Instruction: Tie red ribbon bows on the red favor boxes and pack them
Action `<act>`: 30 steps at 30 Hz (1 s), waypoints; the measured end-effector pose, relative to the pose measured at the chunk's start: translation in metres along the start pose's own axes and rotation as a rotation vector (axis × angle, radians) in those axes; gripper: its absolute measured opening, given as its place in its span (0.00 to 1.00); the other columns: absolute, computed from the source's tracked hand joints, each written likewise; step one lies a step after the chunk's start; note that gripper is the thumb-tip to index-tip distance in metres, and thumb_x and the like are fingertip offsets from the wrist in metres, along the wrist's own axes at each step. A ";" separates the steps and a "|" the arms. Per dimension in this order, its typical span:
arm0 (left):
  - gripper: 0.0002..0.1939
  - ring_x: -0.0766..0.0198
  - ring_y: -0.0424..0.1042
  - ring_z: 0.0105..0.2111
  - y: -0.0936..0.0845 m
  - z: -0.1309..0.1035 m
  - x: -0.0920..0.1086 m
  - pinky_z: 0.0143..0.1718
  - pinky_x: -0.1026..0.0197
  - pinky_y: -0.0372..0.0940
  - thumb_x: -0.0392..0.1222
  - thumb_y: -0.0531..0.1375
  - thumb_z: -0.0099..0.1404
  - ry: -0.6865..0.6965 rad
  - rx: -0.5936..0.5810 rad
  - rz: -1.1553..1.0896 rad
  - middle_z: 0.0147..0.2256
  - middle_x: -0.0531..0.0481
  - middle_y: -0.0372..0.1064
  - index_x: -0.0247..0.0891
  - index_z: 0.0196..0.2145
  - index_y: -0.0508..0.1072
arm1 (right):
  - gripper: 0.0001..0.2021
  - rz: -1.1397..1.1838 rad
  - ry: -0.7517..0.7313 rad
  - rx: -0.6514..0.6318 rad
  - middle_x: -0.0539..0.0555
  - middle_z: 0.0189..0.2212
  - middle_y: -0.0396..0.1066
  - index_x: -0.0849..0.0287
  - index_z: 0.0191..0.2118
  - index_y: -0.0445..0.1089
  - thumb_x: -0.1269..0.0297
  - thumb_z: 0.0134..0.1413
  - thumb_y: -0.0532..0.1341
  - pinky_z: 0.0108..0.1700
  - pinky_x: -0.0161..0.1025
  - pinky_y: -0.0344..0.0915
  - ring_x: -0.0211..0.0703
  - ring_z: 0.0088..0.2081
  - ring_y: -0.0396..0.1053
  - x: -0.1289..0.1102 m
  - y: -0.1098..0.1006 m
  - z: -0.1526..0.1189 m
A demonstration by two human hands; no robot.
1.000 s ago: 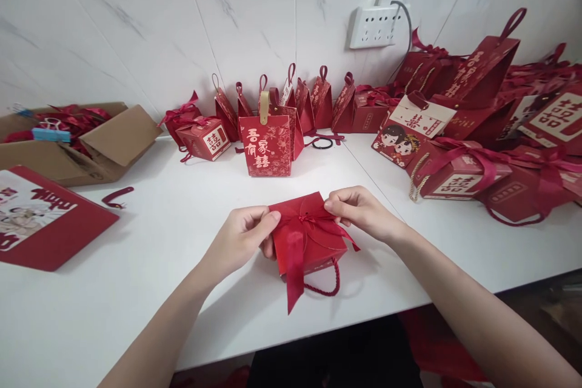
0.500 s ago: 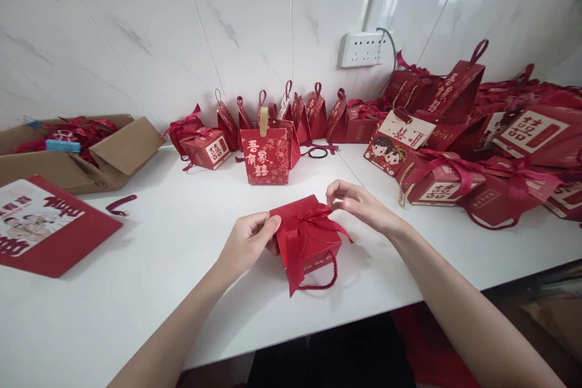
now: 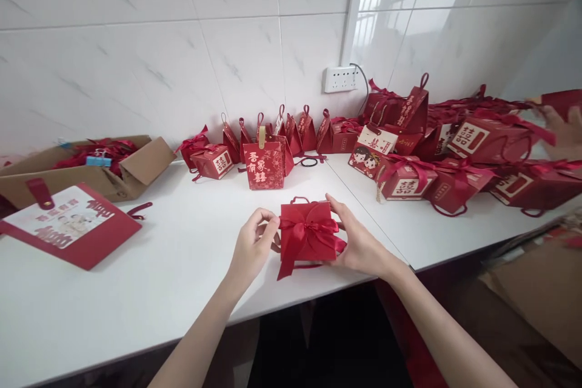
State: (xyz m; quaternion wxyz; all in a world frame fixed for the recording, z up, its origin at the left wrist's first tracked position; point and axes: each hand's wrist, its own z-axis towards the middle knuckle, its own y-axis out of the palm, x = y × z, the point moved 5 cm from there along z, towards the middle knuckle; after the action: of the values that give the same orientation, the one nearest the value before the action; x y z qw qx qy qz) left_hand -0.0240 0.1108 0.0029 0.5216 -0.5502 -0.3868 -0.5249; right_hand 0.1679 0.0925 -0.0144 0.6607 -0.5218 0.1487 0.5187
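Observation:
A small red gift box [image 3: 321, 250] stands on the white table in front of me, its top tied with a red ribbon bow [image 3: 307, 230]. One ribbon tail hangs over the front left, and cord handles show behind and below. At the box's left side, my left hand [image 3: 258, 239] is closed, thumb and finger pinching the left end of the bow. My right hand [image 3: 359, 242] wraps the right side of the box, with fingers reaching behind it and the thumb low, near the other ribbon tail.
A cardboard carton [image 3: 150, 160] with red ribbons stands left, behind a flat red bag [image 3: 86, 236]. Behind the box are a patterned bag [image 3: 264, 165], several pointed boxes and a black ring [image 3: 308, 162]. Gift boxes [image 3: 407, 188] pile up right, where another person's hand [image 3: 566, 133] shows.
The box has turned to face me squarely. My right hand has come from beside the bow onto the box's right side. Another person's hand has appeared at the far right as the view shifted.

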 end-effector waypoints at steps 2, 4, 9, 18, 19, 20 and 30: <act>0.12 0.66 0.67 0.29 0.006 -0.012 0.008 0.25 0.66 0.66 0.51 0.55 0.62 0.026 0.028 0.024 0.30 0.53 0.64 0.39 0.32 0.65 | 0.51 -0.048 -0.057 0.061 0.61 0.60 0.49 0.45 0.66 0.33 0.69 0.43 0.67 0.56 0.56 0.61 0.56 0.60 0.55 -0.011 -0.006 -0.013; 0.12 0.65 0.67 0.32 0.012 -0.024 0.016 0.27 0.66 0.65 0.51 0.57 0.61 0.045 0.050 0.059 0.31 0.52 0.65 0.38 0.32 0.66 | 0.50 -0.077 -0.083 0.096 0.60 0.61 0.49 0.43 0.66 0.33 0.70 0.44 0.66 0.56 0.56 0.62 0.56 0.60 0.55 -0.023 -0.012 -0.026; 0.07 0.67 0.67 0.30 0.025 -0.062 0.042 0.33 0.66 0.64 0.43 0.57 0.63 0.276 0.209 0.175 0.27 0.54 0.64 0.39 0.28 0.65 | 0.49 -0.132 -0.088 0.175 0.60 0.62 0.47 0.42 0.66 0.34 0.67 0.45 0.67 0.56 0.56 0.62 0.58 0.61 0.52 -0.046 -0.021 -0.056; 0.08 0.64 0.60 0.27 0.086 -0.163 0.082 0.32 0.59 0.61 0.27 0.62 0.55 1.279 0.429 0.675 0.22 0.52 0.62 0.35 0.32 0.71 | 0.48 -0.086 -0.204 0.363 0.61 0.59 0.50 0.43 0.66 0.35 0.63 0.47 0.67 0.56 0.54 0.63 0.56 0.61 0.54 -0.083 -0.018 -0.097; 0.08 0.64 0.60 0.27 0.089 -0.167 0.083 0.32 0.58 0.60 0.27 0.61 0.55 1.295 0.437 0.686 0.21 0.52 0.62 0.35 0.32 0.71 | 0.47 -0.089 -0.206 0.368 0.60 0.59 0.50 0.43 0.66 0.35 0.62 0.47 0.67 0.56 0.55 0.62 0.56 0.61 0.53 -0.087 -0.018 -0.100; 0.07 0.64 0.60 0.27 0.091 -0.170 0.084 0.32 0.58 0.60 0.27 0.61 0.56 1.299 0.443 0.686 0.21 0.52 0.63 0.36 0.32 0.72 | 0.47 -0.094 -0.206 0.373 0.60 0.60 0.49 0.43 0.65 0.35 0.62 0.47 0.67 0.57 0.56 0.61 0.56 0.61 0.53 -0.090 -0.018 -0.104; 0.08 0.65 0.61 0.26 0.074 -0.187 0.102 0.32 0.60 0.62 0.30 0.61 0.57 1.160 0.434 0.442 0.23 0.54 0.62 0.40 0.31 0.66 | 0.48 -0.107 -0.191 0.437 0.60 0.60 0.50 0.41 0.65 0.36 0.61 0.46 0.68 0.56 0.54 0.63 0.56 0.61 0.54 -0.109 -0.029 -0.131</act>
State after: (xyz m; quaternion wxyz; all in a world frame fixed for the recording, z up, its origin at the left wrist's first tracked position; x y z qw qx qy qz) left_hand 0.0307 -0.0969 0.0726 0.8403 -0.1266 -0.0176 -0.5268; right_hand 0.1917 -0.0736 0.0280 0.7955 -0.3221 0.1668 0.4854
